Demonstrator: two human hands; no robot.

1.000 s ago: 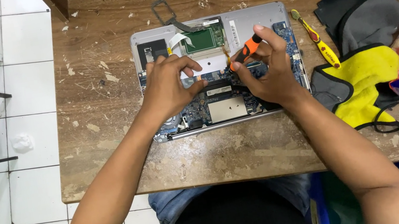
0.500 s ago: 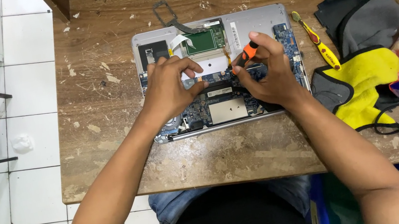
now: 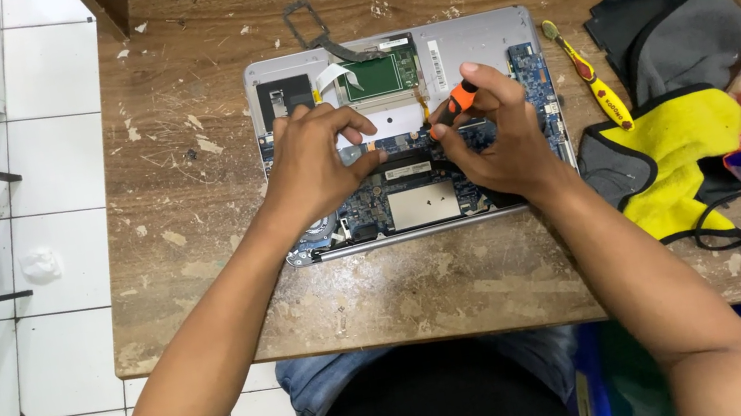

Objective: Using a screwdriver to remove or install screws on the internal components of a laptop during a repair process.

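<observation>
Hands, two, over one opened silver laptop chassis (image 3: 472, 33) with exposed blue circuit board, mid worn wooden tabletop (image 3: 190, 219). Right hand (image 3: 501, 139) grips one small orange-handled screwdriver (image 3: 461, 99), tip down at the board's centre. Left hand (image 3: 317, 162) curled, fingertips pressing the board, grasping nothing visible. One yellow-handled screwdriver (image 3: 595, 85) just right of the chassis; one yellow-grey cloth (image 3: 678, 164) further right.

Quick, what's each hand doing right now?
Left hand: holds nothing, fingertips pressed on the opened laptop.
Right hand: closed on an orange-handled screwdriver.
</observation>
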